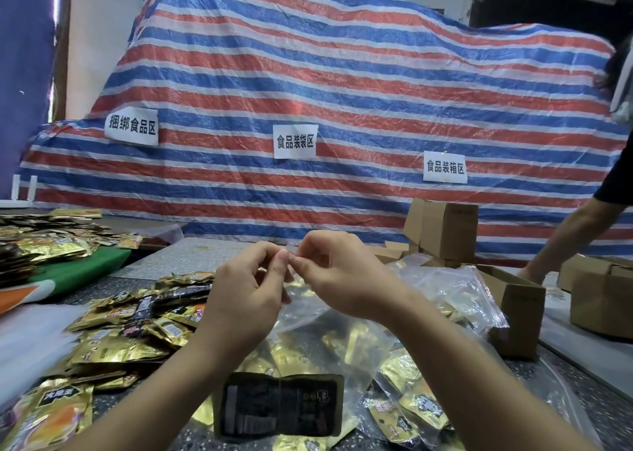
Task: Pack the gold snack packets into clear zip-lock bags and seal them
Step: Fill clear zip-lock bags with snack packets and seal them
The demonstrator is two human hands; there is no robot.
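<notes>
Both hands were raised together at the centre of the view, pinching the top edge of a clear zip-lock bag [308, 317] between them. The left hand [245, 293] held the rim between curled thumb and forefinger; the right hand [337, 279] pinched it just beside, at three o'clock from the left, fingertips nearly touching. The bag hung from that pinch toward six o'clock, with gold snack packets [346, 342] showing dimly through the plastic.

The likely trouble was the thin rim slipping, or the zip strip closing unevenly if the fingers ran along it off-line, leaving a gap. Whether the strip was already partly pressed shut could not be told.

Loose gold packets [133, 327] lay heaped on the table [191, 255] at eight o'clock from the hands. One dark-backed packet [279, 404] lay at six o'clock. More filled clear bags [455, 289] lay at four o'clock, beside an open cardboard box [513, 310].
</notes>
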